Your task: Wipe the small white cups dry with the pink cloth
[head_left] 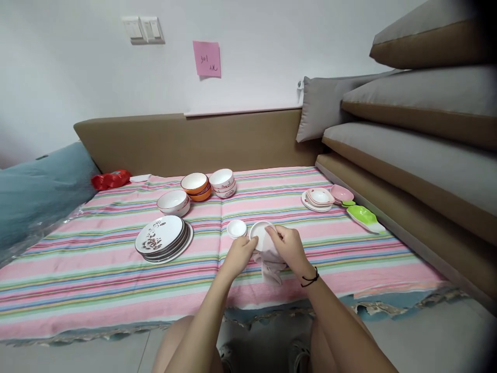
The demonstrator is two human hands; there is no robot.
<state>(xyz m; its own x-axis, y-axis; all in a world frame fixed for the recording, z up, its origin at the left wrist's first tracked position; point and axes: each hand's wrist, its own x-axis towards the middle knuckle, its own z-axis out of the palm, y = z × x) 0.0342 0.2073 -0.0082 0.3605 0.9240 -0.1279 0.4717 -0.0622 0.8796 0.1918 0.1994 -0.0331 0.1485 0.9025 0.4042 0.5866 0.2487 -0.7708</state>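
Between my two hands, above the striped cloth, is a small white dish [259, 231]. My left hand [239, 254] grips its left rim with thumb and fingers. My right hand [288, 246] presses a pale cloth [274, 267] against the dish's inner right side; the cloth hangs down below it. A dark cord is around my right wrist. Just left of the dish, a small white bowl [236, 228] rests on the striped cloth. The fingers under the dish are partly hidden.
On the striped cloth [116, 280] stand stacked plates [161, 235], white bowls [173, 201], orange bowls [195, 184] and patterned bowls [222, 181]. To the right are square dishes [320, 197], a pink bowl [342, 193] and a green dish [364, 216], beside piled cushions [407, 150].
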